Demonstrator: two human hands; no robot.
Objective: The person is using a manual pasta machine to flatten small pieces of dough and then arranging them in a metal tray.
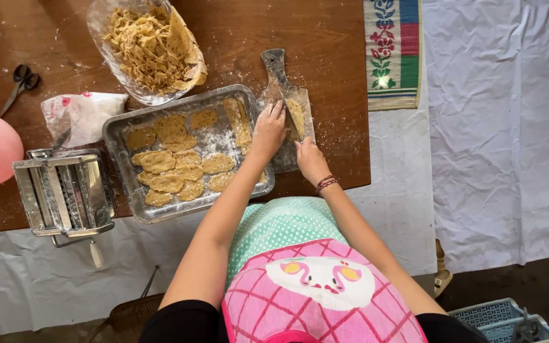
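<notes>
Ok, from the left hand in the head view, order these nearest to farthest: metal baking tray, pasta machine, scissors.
1. Metal baking tray: just left of the left hand, whose wrist lies over its right edge.
2. Pasta machine: beyond the tray, at the table's near-left edge.
3. Scissors: farthest, by the table's far-left side.

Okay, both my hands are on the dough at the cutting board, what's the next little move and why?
Probably draw the knife in the right hand down through the dough strip while the left hand steadies it on the cutting board: the blade appears to rest on the strip, uncut, and the metal tray alongside holds flattened pieces.
</notes>
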